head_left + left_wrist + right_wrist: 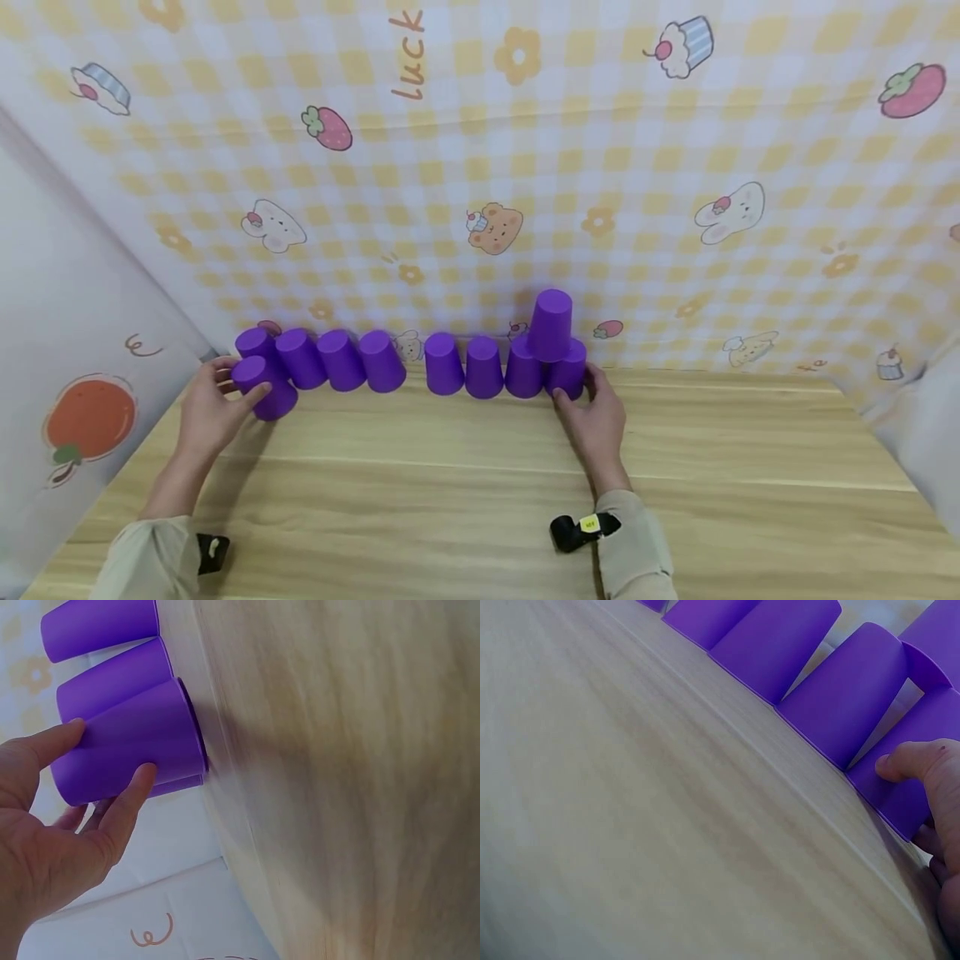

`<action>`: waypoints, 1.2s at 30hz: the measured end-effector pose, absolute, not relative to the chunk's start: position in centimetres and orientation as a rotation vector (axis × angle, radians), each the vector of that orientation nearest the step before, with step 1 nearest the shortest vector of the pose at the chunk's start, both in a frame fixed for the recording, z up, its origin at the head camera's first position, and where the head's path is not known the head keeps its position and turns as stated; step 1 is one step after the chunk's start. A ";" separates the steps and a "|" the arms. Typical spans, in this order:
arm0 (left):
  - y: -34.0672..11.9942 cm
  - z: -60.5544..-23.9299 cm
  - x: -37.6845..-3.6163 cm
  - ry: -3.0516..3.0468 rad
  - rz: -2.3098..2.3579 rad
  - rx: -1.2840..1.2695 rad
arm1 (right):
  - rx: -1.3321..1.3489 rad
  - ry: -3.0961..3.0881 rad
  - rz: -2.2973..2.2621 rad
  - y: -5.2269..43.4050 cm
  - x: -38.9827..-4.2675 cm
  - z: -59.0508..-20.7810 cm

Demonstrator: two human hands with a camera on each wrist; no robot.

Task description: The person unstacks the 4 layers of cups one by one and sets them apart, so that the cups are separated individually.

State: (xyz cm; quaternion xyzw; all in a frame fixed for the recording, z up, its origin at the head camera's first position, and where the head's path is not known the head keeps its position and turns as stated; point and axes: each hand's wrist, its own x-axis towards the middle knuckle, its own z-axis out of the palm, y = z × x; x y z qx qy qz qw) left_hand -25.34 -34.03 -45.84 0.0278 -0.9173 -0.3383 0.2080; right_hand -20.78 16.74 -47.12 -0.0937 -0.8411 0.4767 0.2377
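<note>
Upside-down purple plastic cups form a row along the back of the table. At its left end my left hand holds a purple cup just in front of the leftmost cup. Thumb and fingers span this cup in the left wrist view; whether its rim touches the table I cannot tell. My right hand grips the rightmost cup low on its side, thumb in front, with other fingers partly hidden behind. Another cup sits upside down across the two rightmost cups, above that hand.
Between the left cups and the right cups there is a small gap. A checked, printed cloth hangs directly behind the row. The wooden tabletop extends in front, and a white printed wall borders the left side.
</note>
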 end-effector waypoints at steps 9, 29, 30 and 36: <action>-29.2 -41.1 -22.3 -2.589 -0.980 0.074 | -0.255 -2.305 1.281 17.1 -20.7 -47.1; -26.7 -38.1 -21.7 -2.286 -0.948 0.151 | -0.258 -2.285 1.298 17.0 -20.8 -47.1; -25.7 -37.1 -21.3 -2.253 -0.962 0.137 | -0.256 -2.283 1.305 17.0 -20.8 -47.1; -21.5 -34.1 -20.9 -2.174 -1.008 -0.001 | -0.236 -2.282 1.310 16.8 -20.7 -47.1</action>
